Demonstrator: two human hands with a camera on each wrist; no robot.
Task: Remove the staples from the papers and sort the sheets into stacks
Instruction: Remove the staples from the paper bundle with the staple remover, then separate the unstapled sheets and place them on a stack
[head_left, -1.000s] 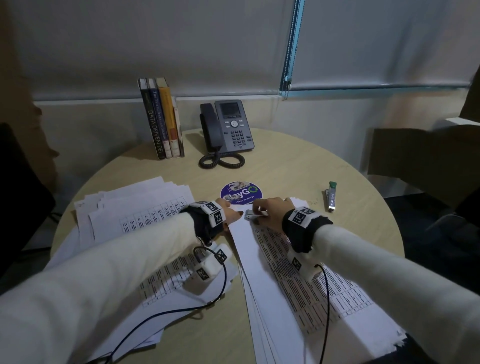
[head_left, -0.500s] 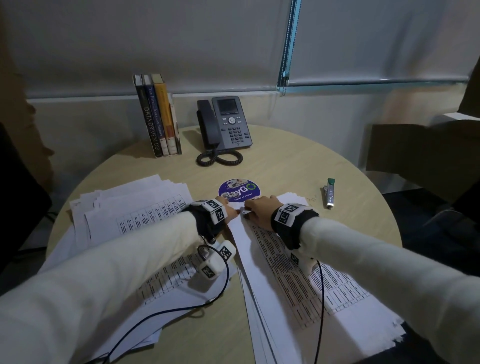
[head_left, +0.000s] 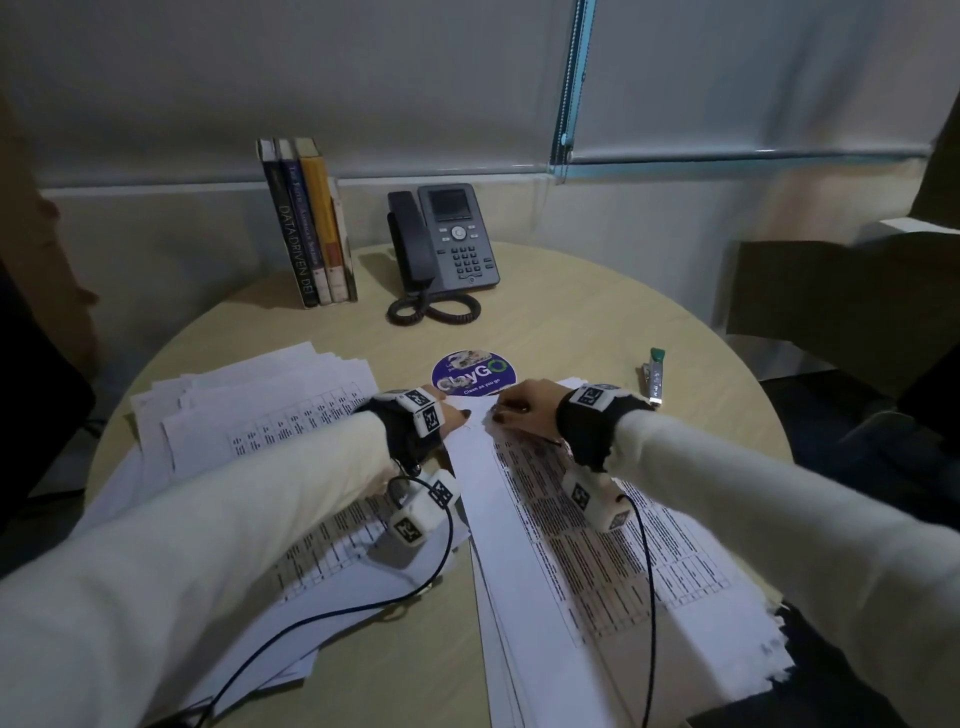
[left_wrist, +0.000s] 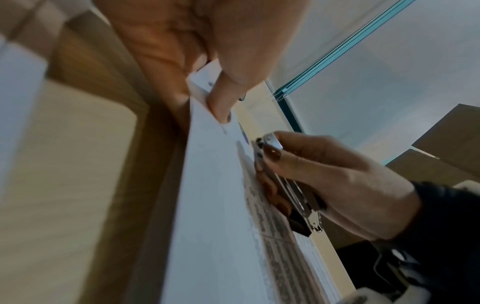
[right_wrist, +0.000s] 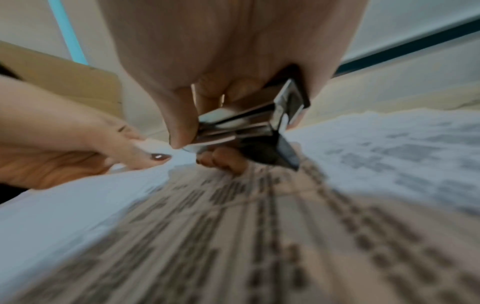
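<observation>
The right hand (head_left: 524, 410) has slid its gripped staple remover (left_wrist: 285, 185) leftward to the corner the left hand (head_left: 447, 415) pinches on the stapled papers (head_left: 597, 545); extraction looks imminent.

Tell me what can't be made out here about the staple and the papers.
- Staple: head view, hidden under the right hand; too small and blurred in both wrist views.
- Printed text on the right paper stack: right wrist view, motion blur.
- Staple remover tip: left wrist view, covered by fingers.
- Left hand: head view, mostly behind its wrist strap.
</observation>
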